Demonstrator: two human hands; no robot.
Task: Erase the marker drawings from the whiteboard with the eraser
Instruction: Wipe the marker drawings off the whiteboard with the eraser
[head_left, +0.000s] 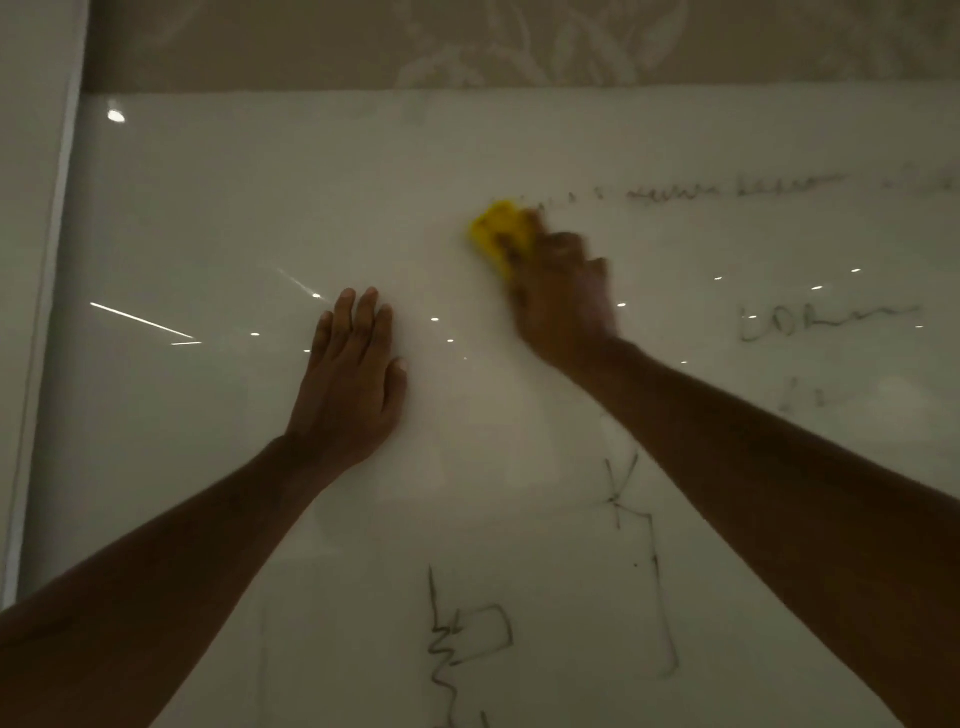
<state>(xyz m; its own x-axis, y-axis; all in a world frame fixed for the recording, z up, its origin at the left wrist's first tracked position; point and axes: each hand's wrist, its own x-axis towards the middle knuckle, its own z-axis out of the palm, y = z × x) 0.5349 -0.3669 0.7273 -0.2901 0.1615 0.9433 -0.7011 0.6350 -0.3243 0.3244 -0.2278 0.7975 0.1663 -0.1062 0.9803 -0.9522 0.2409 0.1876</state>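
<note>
A glossy whiteboard (218, 218) fills the view. My right hand (563, 301), blurred, presses a yellow eraser (500, 231) against the board at the left end of a faint line of writing (727, 192). My left hand (350, 374) lies flat on the board with fingers together, holding nothing, left of and below the eraser. Dark marker drawings (467, 639) sit at the bottom centre, with more lines (644, 545) under my right forearm and scribbles (810, 325) at the right.
The board's left edge meets a pale frame (47, 291). Patterned wallpaper (519, 47) runs above the board's top edge. Ceiling lights reflect as bright spots across the board's middle.
</note>
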